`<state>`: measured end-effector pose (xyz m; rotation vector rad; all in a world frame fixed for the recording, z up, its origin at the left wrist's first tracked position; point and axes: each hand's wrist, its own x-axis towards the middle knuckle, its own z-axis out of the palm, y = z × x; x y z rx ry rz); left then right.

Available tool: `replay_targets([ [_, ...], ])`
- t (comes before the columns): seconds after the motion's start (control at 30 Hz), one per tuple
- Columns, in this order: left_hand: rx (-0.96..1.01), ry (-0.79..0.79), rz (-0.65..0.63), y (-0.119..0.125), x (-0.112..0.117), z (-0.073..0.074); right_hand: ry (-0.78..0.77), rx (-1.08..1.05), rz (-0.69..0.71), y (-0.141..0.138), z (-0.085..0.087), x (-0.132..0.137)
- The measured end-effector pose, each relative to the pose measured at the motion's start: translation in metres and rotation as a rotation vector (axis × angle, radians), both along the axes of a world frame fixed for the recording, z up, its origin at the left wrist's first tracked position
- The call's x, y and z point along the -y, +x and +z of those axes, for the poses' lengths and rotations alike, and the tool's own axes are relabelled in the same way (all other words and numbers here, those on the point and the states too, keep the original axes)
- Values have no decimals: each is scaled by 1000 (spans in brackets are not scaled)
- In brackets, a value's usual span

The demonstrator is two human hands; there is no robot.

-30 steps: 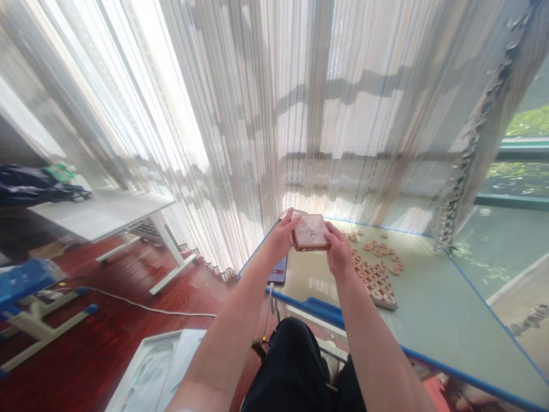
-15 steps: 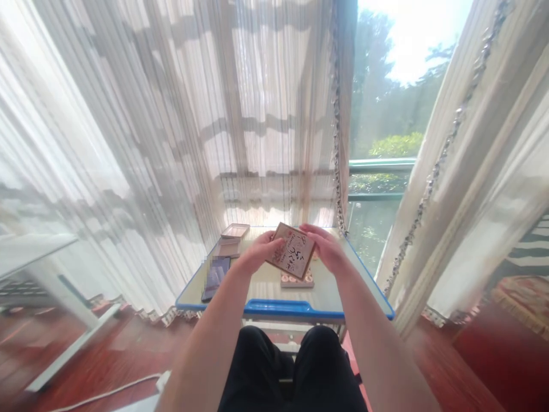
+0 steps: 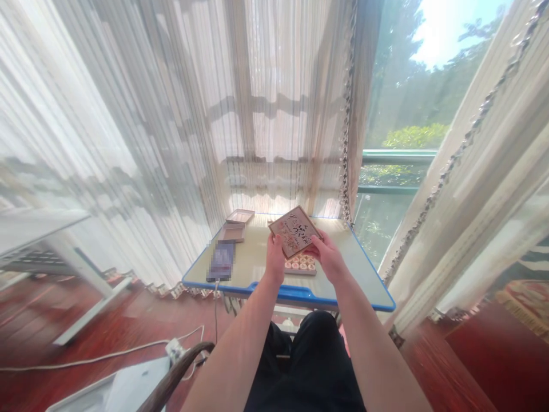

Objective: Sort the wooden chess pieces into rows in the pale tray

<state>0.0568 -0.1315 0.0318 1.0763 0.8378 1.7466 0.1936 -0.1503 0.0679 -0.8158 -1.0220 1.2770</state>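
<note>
A flat cardboard box lid [image 3: 295, 229] with dark brush lettering is held tilted above the table. My left hand [image 3: 275, 260] grips its lower left edge, thumb on the printed face. On the right side, my right hand [image 3: 326, 254] is closed on the lower right corner. Below the lid lies a shallow box of round chess pieces [image 3: 301, 265], set in rows; the lid and hands hide its far part.
The small table [image 3: 257, 269] has a blue rim. At its left lie a pixelated dark device [image 3: 222, 260] with a cable and two shallow open trays, a nearer tray [image 3: 234, 232] and a farther tray [image 3: 241, 216]. Curtains [image 3: 283, 131] hang behind.
The lid has been turned in my hands, so its lettering faces another way. My left hand now holds it from below instead of from the side. The view has shifted a little.
</note>
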Motion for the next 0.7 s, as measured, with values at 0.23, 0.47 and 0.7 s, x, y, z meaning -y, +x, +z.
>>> replay_targets([
  [0.23, -395, -116, -88, -17, -14, -12, -164, 22, -104, 21, -25, -28],
  [0.47, -522, -118, 257, 15, -16, -35, -218, 249, -497, 28, -70, -45],
  [0.7, -670, -113, 305, 25, -22, -27, -66, 299, -280, 40, -90, -24],
])
